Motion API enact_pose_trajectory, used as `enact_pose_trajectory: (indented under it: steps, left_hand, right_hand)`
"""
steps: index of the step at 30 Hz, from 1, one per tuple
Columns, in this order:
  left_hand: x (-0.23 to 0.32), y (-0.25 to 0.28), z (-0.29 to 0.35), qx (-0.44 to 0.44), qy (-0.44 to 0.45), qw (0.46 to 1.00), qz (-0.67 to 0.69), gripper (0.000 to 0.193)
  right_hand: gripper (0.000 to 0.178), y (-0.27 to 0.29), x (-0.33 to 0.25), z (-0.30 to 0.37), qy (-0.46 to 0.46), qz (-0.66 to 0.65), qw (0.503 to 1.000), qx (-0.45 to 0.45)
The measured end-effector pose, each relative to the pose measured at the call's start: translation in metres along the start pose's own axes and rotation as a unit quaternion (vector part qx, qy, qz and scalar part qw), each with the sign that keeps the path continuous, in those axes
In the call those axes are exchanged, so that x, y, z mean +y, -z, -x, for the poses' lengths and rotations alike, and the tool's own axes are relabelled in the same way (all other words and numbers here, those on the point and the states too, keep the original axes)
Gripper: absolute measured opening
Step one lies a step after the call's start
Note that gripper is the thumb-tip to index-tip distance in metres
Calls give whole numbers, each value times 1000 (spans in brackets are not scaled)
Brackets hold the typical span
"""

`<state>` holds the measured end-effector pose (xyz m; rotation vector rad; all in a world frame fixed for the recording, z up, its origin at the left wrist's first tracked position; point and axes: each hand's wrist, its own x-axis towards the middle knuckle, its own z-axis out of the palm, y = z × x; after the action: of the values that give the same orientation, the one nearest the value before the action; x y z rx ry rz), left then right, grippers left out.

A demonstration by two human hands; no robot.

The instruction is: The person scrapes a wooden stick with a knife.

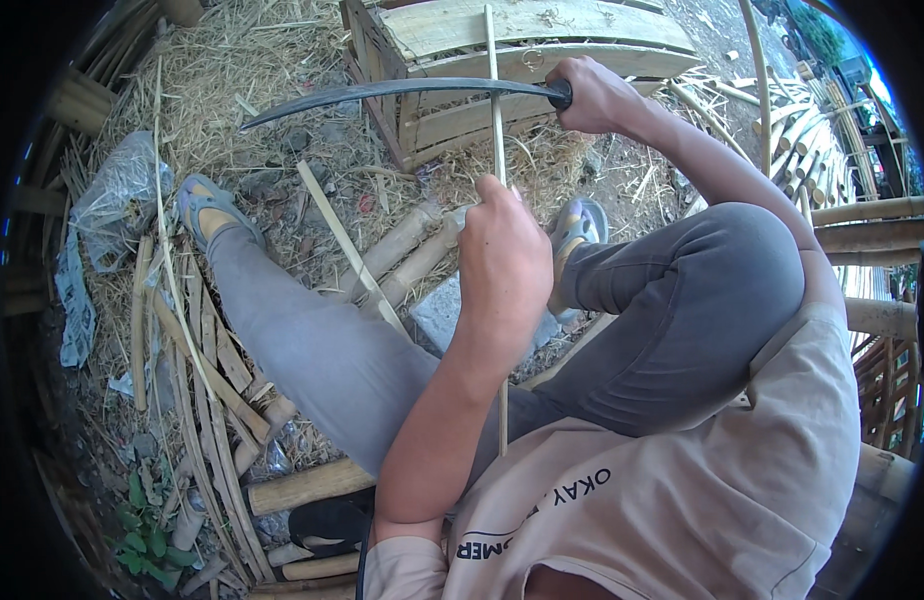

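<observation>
My left hand (506, 265) is closed around a thin bamboo strip (499, 140) that runs upright through the fist, its lower end near my shirt and its upper end over a wooden crate (552, 32). My right hand (594, 95) grips the dark handle of a machete (402, 89) with a long, curved blade. The blade points left and crosses the strip above my left fist. From this view I cannot tell whether its edge touches the strip.
Straw (252, 60) and wood scraps litter the ground. Between my legs lie bamboo pieces (407, 240) and a grey block (438, 308). A clear plastic bag (122, 190) rests at left near long bamboo slats (207, 420). Cut bamboo (807, 140) is stacked at far right.
</observation>
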<state>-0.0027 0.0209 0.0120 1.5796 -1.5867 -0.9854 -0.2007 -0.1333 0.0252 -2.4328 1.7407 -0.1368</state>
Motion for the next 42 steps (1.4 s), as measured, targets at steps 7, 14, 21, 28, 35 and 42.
enact_pose_trajectory:
  steps: [7, 14, 21, 28, 35, 42]
  left_hand:
    - [0, 11, -1, -5, 16, 1000, -19, 25]
    - [-4, 12, -2, -15, 24, 999, -17, 25]
    - [-12, 2, -4, -2, 0, 999, -33, 24]
    - [4, 13, -5, -58, 40, 997, -41, 26]
    - [0, 9, -1, -33, 11, 996, -78, 21]
    - [7, 20, 12, -37, -7, 995, -93, 18]
  right_hand:
    - [24, 2, 37, -1, -21, 51, 998, 32]
    - [20, 10, 33, 2, -8, 58, 998, 35]
    - [21, 4, 11, 19, 53, -44, 998, 5]
    - [31, 4, -9, 15, 91, 10, 994, -55]
    - [36, -5, -11, 10, 61, 21, 998, -18]
    - [26, -8, 38, 9, -22, -2, 999, 30]
